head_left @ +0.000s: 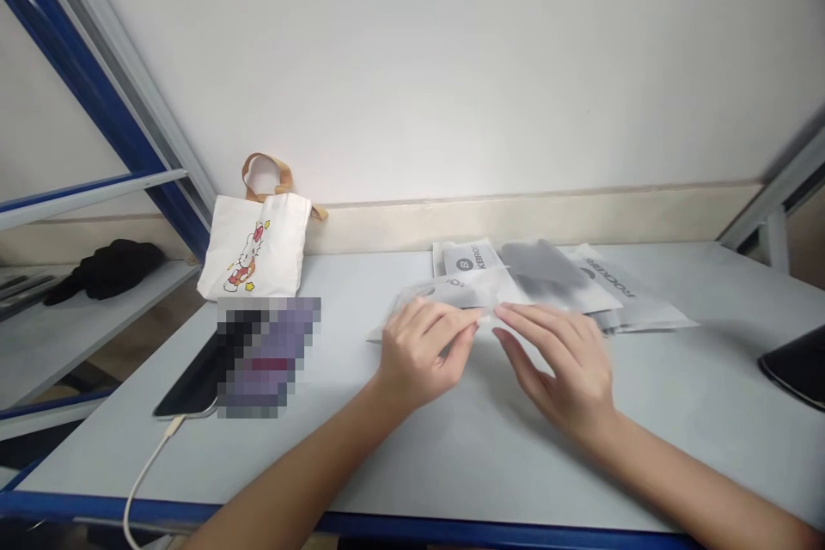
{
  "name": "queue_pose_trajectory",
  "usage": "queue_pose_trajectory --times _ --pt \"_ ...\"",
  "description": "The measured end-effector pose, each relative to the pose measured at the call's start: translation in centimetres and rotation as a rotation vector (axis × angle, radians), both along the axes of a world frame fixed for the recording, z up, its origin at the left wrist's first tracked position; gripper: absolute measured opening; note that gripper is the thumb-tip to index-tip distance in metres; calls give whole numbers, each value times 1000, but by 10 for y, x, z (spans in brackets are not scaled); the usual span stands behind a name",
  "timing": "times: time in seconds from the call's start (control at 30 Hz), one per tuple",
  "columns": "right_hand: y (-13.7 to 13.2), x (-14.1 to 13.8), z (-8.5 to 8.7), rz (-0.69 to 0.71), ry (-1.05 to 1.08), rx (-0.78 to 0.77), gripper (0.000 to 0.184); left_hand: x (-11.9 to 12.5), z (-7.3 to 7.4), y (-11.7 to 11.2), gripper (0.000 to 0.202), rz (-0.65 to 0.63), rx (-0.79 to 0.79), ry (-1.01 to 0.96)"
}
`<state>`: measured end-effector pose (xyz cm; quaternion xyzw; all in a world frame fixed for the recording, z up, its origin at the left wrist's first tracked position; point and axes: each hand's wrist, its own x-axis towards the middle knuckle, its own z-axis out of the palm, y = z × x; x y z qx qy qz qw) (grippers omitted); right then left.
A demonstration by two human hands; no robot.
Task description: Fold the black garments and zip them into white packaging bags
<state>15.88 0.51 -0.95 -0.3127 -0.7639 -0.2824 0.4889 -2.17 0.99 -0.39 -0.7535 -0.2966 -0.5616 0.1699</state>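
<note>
My left hand (pixel 425 352) pinches the near edge of a frosted plastic bag (pixel 422 292) between thumb and fingers. The bag lies tilted above the desk, and part of it is hidden behind this hand. Close by on the right, my right hand (pixel 571 357) has its fingers stretched and its thumb apart from them. Its fingertips are at the bag's right corner; whether they touch it I cannot tell. Behind both hands lie more frosted bags with dark print: one at the back (pixel 480 253), one with a dark content (pixel 547 271) and one at the right (pixel 644 296).
A white tote bag (pixel 258 245) with tan handles stands at the back left of the grey desk (pixel 412 464). In front of it lie a phone (pixel 193 378) on a white cable (pixel 148 464) and a blurred purple item (pixel 271 361). A black object (pixel 799 365) sits at the right edge.
</note>
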Motion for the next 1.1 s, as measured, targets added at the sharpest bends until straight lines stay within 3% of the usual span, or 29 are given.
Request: queue_pose_trajectory --times 0.17,0.43,0.63,0.93,1.1 --pt "0 2 -2 95 18 -60 35 8 -6 -5 10 -34 -29 63" --pt "2 2 1 54 25 -28 31 -1 3 1 3 54 14 208" --pt "22 24 12 -40 214 29 20 -18 9 17 9 176 -48 244" --pt "42 44 16 -120 367 -79 9 -63 5 53 16 372 -177 257" --pt "44 42 7 -51 455 -244 7 -56 1 43 13 299 -220 135"
